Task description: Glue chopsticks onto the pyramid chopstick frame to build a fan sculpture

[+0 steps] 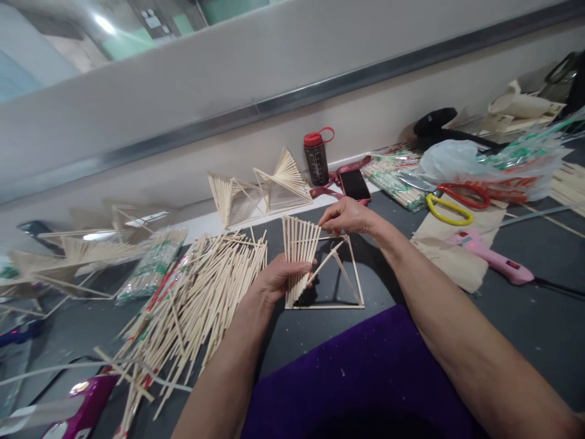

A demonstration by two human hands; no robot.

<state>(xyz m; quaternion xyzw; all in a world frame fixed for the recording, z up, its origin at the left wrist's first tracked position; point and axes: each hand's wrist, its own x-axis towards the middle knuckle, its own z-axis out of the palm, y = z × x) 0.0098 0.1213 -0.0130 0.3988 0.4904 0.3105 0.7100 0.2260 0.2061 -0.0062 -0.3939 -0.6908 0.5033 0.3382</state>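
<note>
A wooden stick model [300,244] stands on the dark table in front of me, with a fan of side-by-side sticks on its left and an open frame of sticks on its right. My left hand [284,275] is closed around the fan's lower part, thumb across its front. At the fan's upper right corner, my right hand [345,216] pinches the end of the outermost stick; its fingertips partly hide that end. A big pile of loose sticks [214,280] lies to the left of my left hand.
Two finished-looking stick models [284,180] stand by the wall, near a dark bottle [316,163] and a phone [354,185]. On the right lie scissors [450,210] and a pink glue gun [496,256]. Packaged sticks [153,262] and a purple device [82,407] are at left.
</note>
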